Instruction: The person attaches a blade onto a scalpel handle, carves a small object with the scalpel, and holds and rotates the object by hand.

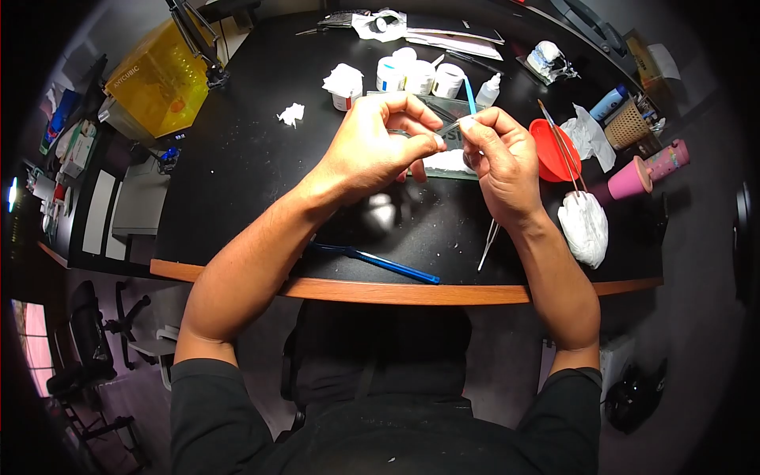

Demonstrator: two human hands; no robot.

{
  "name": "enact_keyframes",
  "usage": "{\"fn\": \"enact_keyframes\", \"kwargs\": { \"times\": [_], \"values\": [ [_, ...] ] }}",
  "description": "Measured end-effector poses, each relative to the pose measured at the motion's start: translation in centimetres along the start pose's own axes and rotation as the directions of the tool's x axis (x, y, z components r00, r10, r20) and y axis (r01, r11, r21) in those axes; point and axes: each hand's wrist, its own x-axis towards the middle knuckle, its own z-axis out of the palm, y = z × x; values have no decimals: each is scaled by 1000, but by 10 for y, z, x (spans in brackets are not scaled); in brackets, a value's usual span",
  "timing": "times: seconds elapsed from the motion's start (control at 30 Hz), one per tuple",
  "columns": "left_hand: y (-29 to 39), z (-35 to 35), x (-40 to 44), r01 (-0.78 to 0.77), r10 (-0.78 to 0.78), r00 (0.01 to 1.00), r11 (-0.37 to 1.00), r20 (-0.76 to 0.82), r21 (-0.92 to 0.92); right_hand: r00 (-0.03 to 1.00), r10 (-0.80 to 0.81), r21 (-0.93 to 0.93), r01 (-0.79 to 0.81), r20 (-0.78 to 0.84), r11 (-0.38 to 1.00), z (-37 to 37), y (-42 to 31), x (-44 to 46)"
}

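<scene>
My left hand [378,142] is raised over the table with its thumb and index finger curled towards each other. Whatever lies between those fingertips is too small to make out. Close to its right, my right hand [505,158] is pinched, and a thin blue stick [469,95] rises from its fingertips. Fine thin lines show between the two hands, too unclear to name. Under the hands lies a glass plate [463,174] with white material [448,161] on it. Below my right hand a slender metal tool [488,247] sticks out; whether the hand holds it is hidden.
White jars [418,77] and a dropper bottle [489,90] stand behind the hands. A red bowl [546,146], brushes [564,150] and a white wad [584,229] are at right. A blue-handled tool [380,263] lies near the wooden table edge [396,292].
</scene>
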Motion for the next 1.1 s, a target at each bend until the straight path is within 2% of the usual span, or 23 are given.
{"fn": "enact_keyframes", "kwargs": {
  "times": [0.2,0.4,0.73,0.93,1.1],
  "values": [
    [-7,-2,3,-17,18,999,1000,35,-19,999,29,10,-29,-26,1000,-2,1,1],
    [-6,-1,1,24,-13,998,987,67,-159,999,43,22,-43,-33,999,-3,1,3],
    [-10,-2,4,0,9,998,991,68,-131,996,57,36,-54,-71,998,-2,4,3],
    [-7,2,3,1,2,999,998,33,-65,991,59,140,-42,-121,989,-4,5,5],
    [-6,4,2,34,-35,999,999,-16,-28,990,46,87,-35,-135,996,-9,5,8]
  ]
}}
